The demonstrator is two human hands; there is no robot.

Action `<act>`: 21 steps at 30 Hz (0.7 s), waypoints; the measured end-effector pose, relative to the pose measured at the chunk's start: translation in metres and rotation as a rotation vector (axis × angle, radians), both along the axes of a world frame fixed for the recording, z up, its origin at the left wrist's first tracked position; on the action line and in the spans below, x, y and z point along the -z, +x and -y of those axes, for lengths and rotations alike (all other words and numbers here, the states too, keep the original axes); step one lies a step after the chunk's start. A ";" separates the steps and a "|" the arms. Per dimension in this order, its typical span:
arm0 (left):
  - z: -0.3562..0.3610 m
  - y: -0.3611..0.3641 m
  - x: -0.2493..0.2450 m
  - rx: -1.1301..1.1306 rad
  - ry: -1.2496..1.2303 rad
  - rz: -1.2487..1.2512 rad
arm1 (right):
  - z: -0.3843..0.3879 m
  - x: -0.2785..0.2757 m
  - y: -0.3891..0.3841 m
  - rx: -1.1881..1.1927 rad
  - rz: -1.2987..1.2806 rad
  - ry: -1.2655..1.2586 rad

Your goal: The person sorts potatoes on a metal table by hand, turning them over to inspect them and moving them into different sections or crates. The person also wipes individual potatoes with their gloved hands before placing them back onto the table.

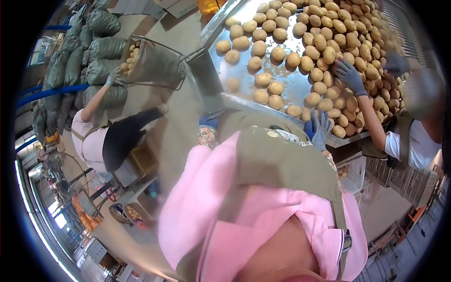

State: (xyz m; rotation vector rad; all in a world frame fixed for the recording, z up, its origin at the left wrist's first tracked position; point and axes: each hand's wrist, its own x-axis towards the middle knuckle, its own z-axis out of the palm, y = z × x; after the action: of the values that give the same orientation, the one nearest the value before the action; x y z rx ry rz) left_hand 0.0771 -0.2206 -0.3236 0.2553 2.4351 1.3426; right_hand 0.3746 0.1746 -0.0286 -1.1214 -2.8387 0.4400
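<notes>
Many potatoes [319, 42] lie on a metal sorting table [235, 75], thickest toward the right and loosely scattered on the left. At the table's near edge is my right hand [318, 129], in a blue-grey glove, with fingers stretched and apart beside the closest potatoes. My left hand [209, 123], in a blue glove, is by the table's left corner at the lower end of a dark green panel [204, 80]. Its fingers are hidden, so its grip does not show. Flowered sleeve cuffs cover both my wrists.
Across on the right, a co-worker's gloved hand [350, 75] reaches onto the potatoes. To the left, another person [96, 136] holds a framed sack [155, 66] with potatoes inside. Filled green sacks [103, 49] are stacked beyond. Plastic crates [408, 181] stand at the lower right.
</notes>
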 end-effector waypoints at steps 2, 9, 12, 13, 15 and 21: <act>-0.002 0.008 -0.009 -0.016 0.032 0.043 | 0.002 0.000 -0.001 -0.004 -0.009 0.001; -0.005 0.016 -0.028 -0.044 0.309 0.237 | 0.002 0.004 -0.012 0.097 0.105 -0.040; 0.000 0.017 -0.048 -0.248 0.689 0.637 | 0.003 0.002 -0.020 0.126 0.197 -0.053; 0.000 0.017 -0.079 -0.052 0.465 0.476 | 0.003 0.003 -0.023 0.146 0.228 -0.059; -0.005 0.013 -0.126 0.130 0.254 0.302 | 0.007 -0.003 -0.037 0.217 0.215 -0.084; -0.002 -0.040 -0.125 -0.730 0.133 0.532 | 0.024 0.009 -0.093 0.338 0.327 -0.327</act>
State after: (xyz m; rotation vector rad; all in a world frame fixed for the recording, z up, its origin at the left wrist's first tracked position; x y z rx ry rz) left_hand 0.0374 -0.2186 -0.1987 -0.9268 2.0292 1.5746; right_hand 0.2812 0.1507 -0.0374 -1.8518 -2.8105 0.7754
